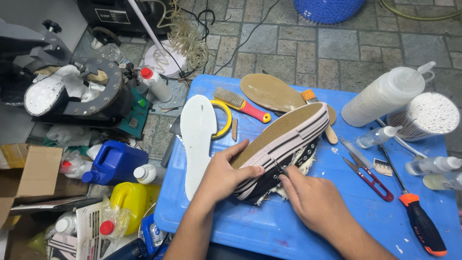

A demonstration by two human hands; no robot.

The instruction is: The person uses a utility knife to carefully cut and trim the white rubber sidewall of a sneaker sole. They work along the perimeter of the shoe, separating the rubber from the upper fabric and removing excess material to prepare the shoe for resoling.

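Observation:
A black canvas sneaker (288,144) with a white striped rubber sole lies on its side on the blue plastic table (269,226), its tan tread facing up. My left hand (226,175) grips the sole's heel end, thumb pressed on the rubber edge. My right hand (313,200) pinches a thin dark tool (281,168) whose tip sits at the seam between sole and frayed canvas.
A white insole (197,139), yellow tape roll (224,118), red-handled brush (240,104) and tan sole (272,91) lie behind the shoe. Red snips (368,175), an orange-and-black screwdriver (418,219), squeeze bottles (380,96) and a tub of cotton swabs (426,115) lie right. Jugs and a machine stand left.

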